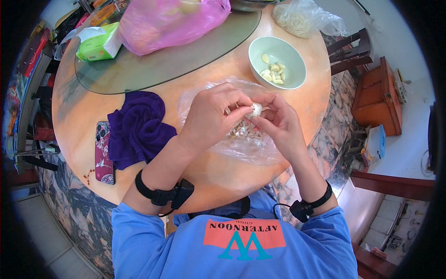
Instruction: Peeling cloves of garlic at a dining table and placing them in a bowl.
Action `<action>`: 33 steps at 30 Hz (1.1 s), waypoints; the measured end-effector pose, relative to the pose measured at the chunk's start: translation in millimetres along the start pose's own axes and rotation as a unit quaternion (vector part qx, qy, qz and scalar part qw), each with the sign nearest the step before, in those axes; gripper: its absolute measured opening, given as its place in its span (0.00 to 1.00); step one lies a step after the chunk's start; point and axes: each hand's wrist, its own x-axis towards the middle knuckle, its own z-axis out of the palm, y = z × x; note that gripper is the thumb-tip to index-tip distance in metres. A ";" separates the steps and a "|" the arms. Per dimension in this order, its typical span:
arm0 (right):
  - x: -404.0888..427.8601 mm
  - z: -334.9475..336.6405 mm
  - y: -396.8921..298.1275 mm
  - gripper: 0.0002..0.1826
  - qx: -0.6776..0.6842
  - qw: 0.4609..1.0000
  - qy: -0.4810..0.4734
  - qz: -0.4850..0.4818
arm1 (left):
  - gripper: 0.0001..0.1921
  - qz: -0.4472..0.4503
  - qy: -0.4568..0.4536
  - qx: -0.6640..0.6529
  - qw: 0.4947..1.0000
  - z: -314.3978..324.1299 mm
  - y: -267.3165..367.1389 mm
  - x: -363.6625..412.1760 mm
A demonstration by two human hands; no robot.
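Note:
Between the fingertips of both hands is a head of garlic [256, 109] with white papery skin. My left hand [216, 113] pinches it from the left with thumb and fingers. From the right, the thumb and fingers of my right hand [278, 122] grip it too. Below them a clear plastic bag [240, 151] lies spread on the table, with loose garlic skins [245, 130] on it, partly hidden by my hands. Just beyond my right hand stands a pale green bowl [296, 66] holding several peeled garlic cloves [273, 74].
A dark purple cloth [143, 129] and a phone in a patterned case [104, 153] lie left on the round table [195, 188]. On the glass turntable [167, 71] are a tissue pack [99, 43] and a pink plastic bag [170, 26]. A bag of noodle-like strands [296, 21] sits at the far right.

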 end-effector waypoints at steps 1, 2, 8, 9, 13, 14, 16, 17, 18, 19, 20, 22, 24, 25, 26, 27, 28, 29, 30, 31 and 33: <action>-0.2 0.1 -3.0 0.19 0.025 0.999 -0.012 0.025 | 0.06 0.042 0.005 0.021 0.999 -0.1 -2.9 0.1; -0.3 0.0 -3.2 0.19 0.024 0.999 -0.012 0.024 | 0.05 0.084 0.011 0.041 0.996 -0.6 -4.2 0.0; 1.2 -2.6 -2.5 0.18 0.059 0.996 -0.061 0.041 | 0.05 0.060 0.021 0.108 0.992 -2.2 3.8 -2.9; 2.0 -3.0 -0.5 0.19 0.054 0.995 -0.074 0.029 | 0.05 0.058 0.025 0.111 0.992 -2.6 3.3 -4.0; 1.8 0.1 -1.7 0.21 0.040 0.997 -0.065 0.024 | 0.06 0.023 0.035 0.176 0.984 -6.0 2.0 -8.8; 0.6 1.2 -1.1 0.21 0.039 0.997 -0.068 0.023 | 0.07 -0.013 0.010 0.159 0.987 -6.6 2.1 -10.3; -0.1 2.7 0.9 0.21 0.028 0.999 -0.045 0.005 | 0.09 -0.051 0.000 0.114 0.992 -7.8 7.1 -9.9; 1.7 2.3 4.9 0.21 0.027 0.999 -0.047 0.004 | 0.11 -0.088 -0.013 0.065 0.994 -7.4 8.8 -9.3; 2.8 1.9 10.4 0.21 0.011 0.999 -0.041 -0.015 | 0.11 -0.088 -0.011 0.065 0.994 -5.3 7.7 -10.6; 3.4 1.8 13.0 0.20 -0.006 0.999 -0.034 -0.035 | 0.13 -0.096 -0.021 0.050 0.994 -1.9 4.1 -12.0; 3.3 2.1 11.9 0.20 -0.007 0.999 -0.036 -0.034 | 0.15 -0.103 -0.031 0.034 0.994 0.4 2.3 -12.9; 3.2 1.6 9.4 0.19 -0.029 0.999 -0.019 -0.007 | 0.16 -0.116 -0.041 0.027 0.992 2.6 3.6 -11.1; 2.7 4.8 8.2 0.19 -0.031 0.999 -0.008 -0.026 | 0.16 -0.129 -0.051 0.021 0.990 3.5 2.4 -10.7; 2.8 6.0 7.8 0.19 -0.031 0.998 0.003 -0.047 | 0.17 -0.107 -0.059 0.028 0.992 3.7 0.5 -11.2; 3.5 5.2 9.5 0.19 -0.033 0.998 0.004 -0.046 | 0.17 -0.085 -0.067 0.035 0.994 4.0 -1.0 -11.5; 4.3 3.7 13.1 0.18 -0.067 0.996 -0.005 -0.059 | 0.17 -0.085 -0.067 0.033 0.994 4.5 -2.0 -12.0; 4.7 3.0 15.2 0.18 -0.100 0.992 -0.015 -0.072 | 0.17 -0.078 -0.070 0.052 0.993 5.1 -2.7 -12.5; 4.6 3.2 14.5 0.18 -0.101 0.992 -0.015 -0.070 | 0.18 -0.071 -0.073 0.072 0.992 5.8 -3.5 -12.9; 5.0 4.1 12.9 0.17 -0.122 0.989 -0.011 -0.081 | 0.18 -0.072 -0.073 0.071 0.992 6.2 -5.0 -13.6; 5.2 5.2 11.1 0.17 -0.144 0.985 -0.008 -0.092 | 0.18 -0.074 -0.070 0.069 0.992 6.7 -6.6 -14.2; 4.2 8.9 5.8 0.17 -0.125 0.990 -0.005 -0.071 | 0.19 -0.076 -0.067 0.067 0.993 6.9 -8.2 -14.7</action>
